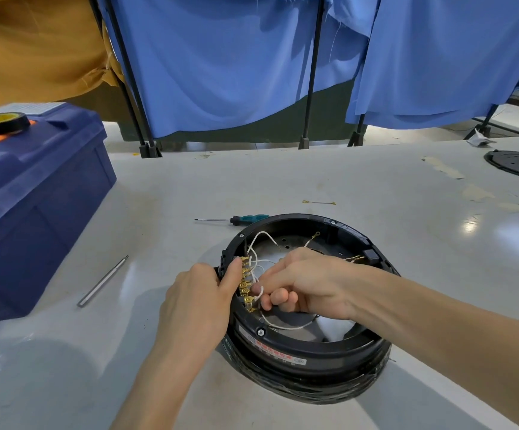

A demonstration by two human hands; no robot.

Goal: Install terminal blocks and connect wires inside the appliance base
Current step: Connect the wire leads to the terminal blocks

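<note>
Black round appliance base [307, 352] on the grey surface [314, 181], at 6 o'clock. Brass terminal row [245, 285] inside its 9 o'clock wall. Left hand [196, 302] braces that rim, thumb beside the terminals. Right hand [301, 283], fingers pinched apparently on a white wire [259, 291]. Screwdriver [236, 219] just beyond at 11 o'clock; blue toolbox [34, 206] at 9.

Round black appliance base [307, 352] flat on table, brass terminal strip [246, 285] and white wires [259, 237] inside.
</note>
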